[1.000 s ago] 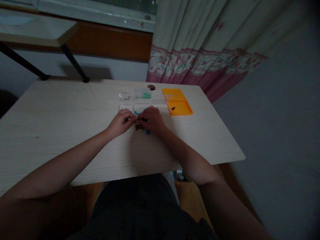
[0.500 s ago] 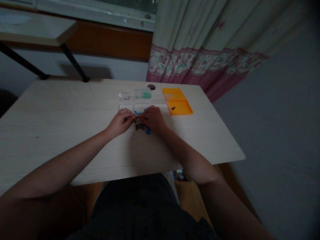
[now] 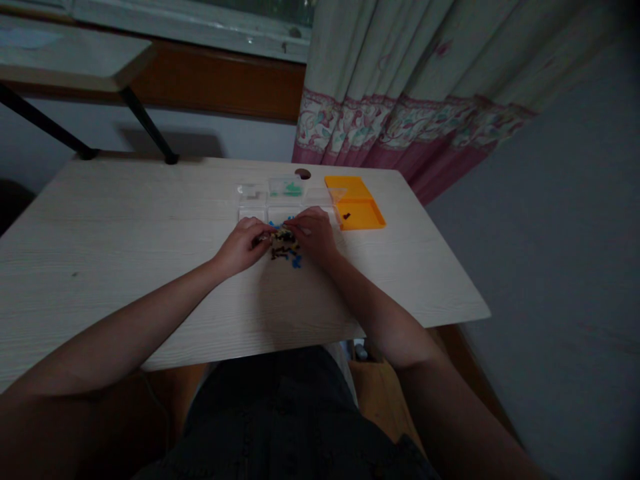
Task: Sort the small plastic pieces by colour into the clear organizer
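Observation:
My left hand (image 3: 244, 244) is closed in a pinch at the left edge of a pile of small dark, pale and blue pieces (image 3: 285, 252). From the right, my right hand (image 3: 318, 235) reaches over the same pile with its thumb and fingers pressed together. What either hand pinches is too small and dim to name. Just beyond the fingers, blue pieces (image 3: 273, 223) lie by the front of a clear plastic box (image 3: 253, 212) with compartments. Green pieces (image 3: 293, 189) show in a clear compartment at its back.
An open orange box (image 3: 367, 215) stands right of the clear box, with a small dark piece (image 3: 347, 216) in it. All this rests on a pale wooden table (image 3: 165, 267). A raised shelf (image 3: 75, 57) on black legs stands back left; a curtain (image 3: 360, 120) hangs behind.
The right hand has shifted slightly up and right, and its fingertips have parted from the left hand's. More of the pile shows between the hands.

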Motion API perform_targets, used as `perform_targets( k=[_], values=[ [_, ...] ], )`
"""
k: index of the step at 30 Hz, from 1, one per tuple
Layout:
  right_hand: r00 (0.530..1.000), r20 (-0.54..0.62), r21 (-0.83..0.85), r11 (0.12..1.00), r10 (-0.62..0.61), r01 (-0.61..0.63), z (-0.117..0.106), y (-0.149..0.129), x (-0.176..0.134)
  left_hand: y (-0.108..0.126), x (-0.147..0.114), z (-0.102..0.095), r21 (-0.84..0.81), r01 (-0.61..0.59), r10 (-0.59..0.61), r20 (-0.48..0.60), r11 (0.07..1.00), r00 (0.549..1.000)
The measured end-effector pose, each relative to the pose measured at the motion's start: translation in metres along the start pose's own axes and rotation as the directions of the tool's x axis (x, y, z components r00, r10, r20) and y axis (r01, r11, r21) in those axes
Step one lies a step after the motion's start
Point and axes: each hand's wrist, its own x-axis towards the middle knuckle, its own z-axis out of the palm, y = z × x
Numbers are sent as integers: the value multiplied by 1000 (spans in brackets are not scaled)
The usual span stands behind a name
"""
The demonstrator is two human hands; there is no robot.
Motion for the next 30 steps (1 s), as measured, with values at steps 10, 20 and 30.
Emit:
perform_targets(
  k=[10,20,30],
  values=[
    [994,-55,11,995,98,-98,-5,-3,1,9,-1,-2,89,-174,156,182,981,971],
    [991,-61,-12,992,122,-123,-4,0,1,9,-2,-2,48,-212,196,228,976,954],
    [989,-66,-16,991,132,-134,-4,0,1,9,-2,0,31,-205,193,227,978,955]
  ],
)
